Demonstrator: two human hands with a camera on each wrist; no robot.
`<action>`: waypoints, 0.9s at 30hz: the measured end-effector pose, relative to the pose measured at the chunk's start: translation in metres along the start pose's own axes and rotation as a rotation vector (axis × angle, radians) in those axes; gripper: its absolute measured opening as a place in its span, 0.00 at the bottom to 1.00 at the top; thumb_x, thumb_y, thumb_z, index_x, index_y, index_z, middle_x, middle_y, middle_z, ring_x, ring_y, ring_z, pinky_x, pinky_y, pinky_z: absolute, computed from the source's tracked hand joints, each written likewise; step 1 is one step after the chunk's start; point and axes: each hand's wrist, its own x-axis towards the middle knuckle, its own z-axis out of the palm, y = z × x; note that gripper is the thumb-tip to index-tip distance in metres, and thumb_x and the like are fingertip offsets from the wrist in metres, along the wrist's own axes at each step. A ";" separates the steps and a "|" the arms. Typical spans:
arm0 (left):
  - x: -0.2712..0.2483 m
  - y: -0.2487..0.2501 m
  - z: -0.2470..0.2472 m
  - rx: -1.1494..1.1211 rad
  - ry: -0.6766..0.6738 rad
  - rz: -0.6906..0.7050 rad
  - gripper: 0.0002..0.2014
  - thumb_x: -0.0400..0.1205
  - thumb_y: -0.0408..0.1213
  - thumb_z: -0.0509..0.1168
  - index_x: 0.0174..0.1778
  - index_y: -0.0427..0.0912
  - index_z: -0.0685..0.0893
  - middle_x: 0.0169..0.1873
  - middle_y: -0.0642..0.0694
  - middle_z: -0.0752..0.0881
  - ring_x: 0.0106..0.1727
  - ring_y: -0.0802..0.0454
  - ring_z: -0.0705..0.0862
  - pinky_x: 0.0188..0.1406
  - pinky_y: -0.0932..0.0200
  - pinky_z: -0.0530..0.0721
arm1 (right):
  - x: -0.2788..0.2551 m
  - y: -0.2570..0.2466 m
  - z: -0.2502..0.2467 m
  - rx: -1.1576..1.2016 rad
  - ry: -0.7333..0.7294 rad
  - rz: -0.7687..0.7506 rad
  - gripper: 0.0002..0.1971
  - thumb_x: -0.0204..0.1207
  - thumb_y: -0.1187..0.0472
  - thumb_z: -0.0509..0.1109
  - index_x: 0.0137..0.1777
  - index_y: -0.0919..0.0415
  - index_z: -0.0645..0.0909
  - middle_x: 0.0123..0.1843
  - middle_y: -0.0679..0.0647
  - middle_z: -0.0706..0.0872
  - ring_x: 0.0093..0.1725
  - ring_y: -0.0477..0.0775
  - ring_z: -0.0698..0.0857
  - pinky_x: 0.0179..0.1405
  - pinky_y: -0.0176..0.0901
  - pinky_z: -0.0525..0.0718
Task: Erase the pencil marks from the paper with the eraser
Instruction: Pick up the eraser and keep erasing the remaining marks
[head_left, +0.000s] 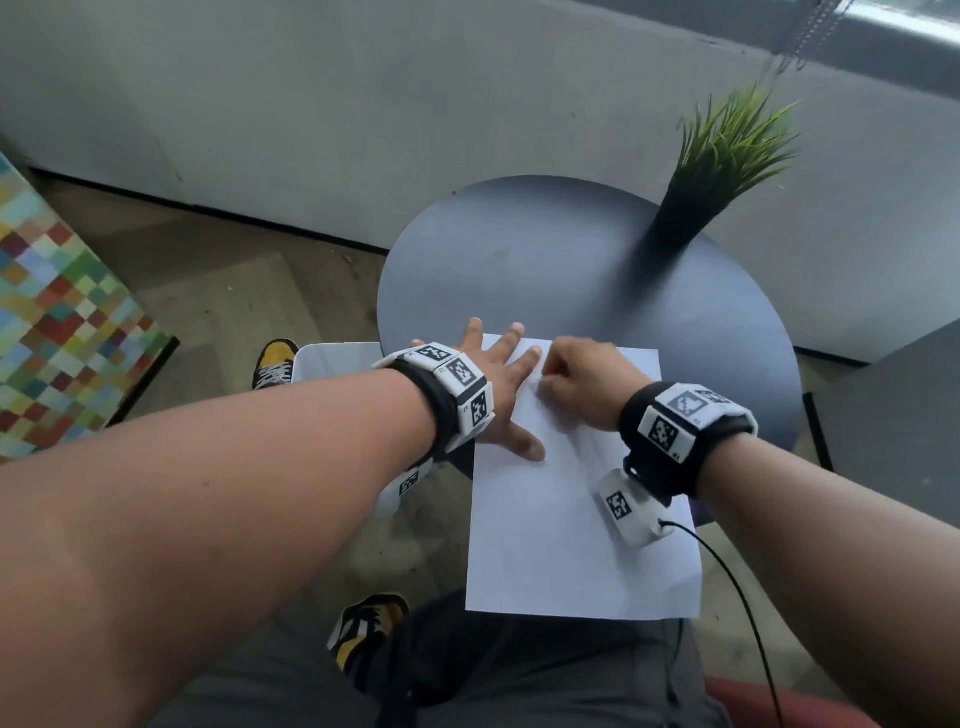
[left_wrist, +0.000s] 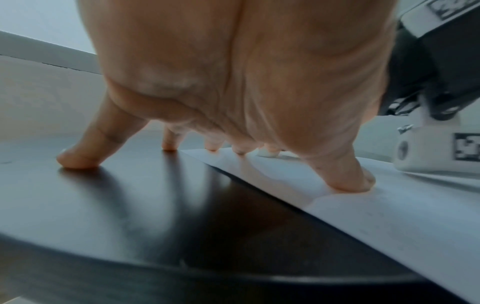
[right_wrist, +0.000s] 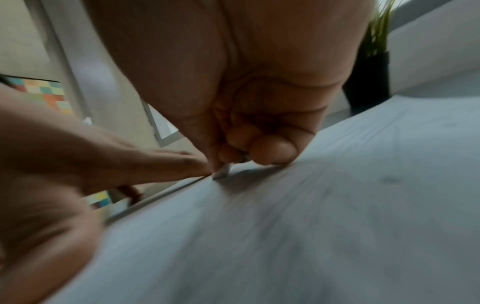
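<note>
A white sheet of paper (head_left: 576, 519) lies on the round dark table (head_left: 571, 270), its near part hanging over the table's edge. My left hand (head_left: 498, 384) is spread flat, thumb and some fingers pressing the paper's (left_wrist: 389, 216) left edge, the others on the table (left_wrist: 130, 205). My right hand (head_left: 582, 384) is curled near the sheet's far left part and pinches a small white eraser (right_wrist: 222, 172) whose tip touches the paper (right_wrist: 311, 226). The eraser (left_wrist: 267, 153) also shows past my left fingers. In the head view the eraser is hidden by the right hand. Pencil marks are too faint to make out.
A black pot of green grass (head_left: 711, 171) stands at the table's far right. A grey wall runs behind. A dark seat (head_left: 893, 405) is at the right and a colourful checked panel (head_left: 57, 322) at the left. A cable (head_left: 737, 597) trails from my right wrist camera.
</note>
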 end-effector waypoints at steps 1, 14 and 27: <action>0.000 0.000 0.000 0.004 -0.002 -0.003 0.63 0.63 0.85 0.61 0.87 0.65 0.35 0.87 0.61 0.30 0.88 0.36 0.35 0.67 0.08 0.61 | 0.004 0.004 -0.003 0.003 0.057 0.052 0.05 0.76 0.58 0.66 0.46 0.59 0.80 0.44 0.53 0.85 0.45 0.57 0.81 0.39 0.44 0.74; -0.004 0.001 -0.002 0.002 -0.014 -0.011 0.62 0.65 0.85 0.61 0.87 0.65 0.33 0.87 0.61 0.29 0.88 0.36 0.34 0.69 0.09 0.60 | -0.003 -0.010 0.008 0.021 -0.043 -0.020 0.02 0.75 0.60 0.66 0.43 0.55 0.80 0.41 0.50 0.85 0.44 0.55 0.83 0.41 0.44 0.77; 0.001 0.001 0.001 -0.010 -0.003 -0.009 0.64 0.63 0.86 0.61 0.87 0.65 0.34 0.87 0.59 0.30 0.88 0.34 0.33 0.68 0.09 0.60 | 0.001 0.007 -0.003 0.163 -0.080 0.123 0.06 0.71 0.59 0.71 0.35 0.57 0.80 0.33 0.52 0.87 0.31 0.52 0.83 0.34 0.41 0.80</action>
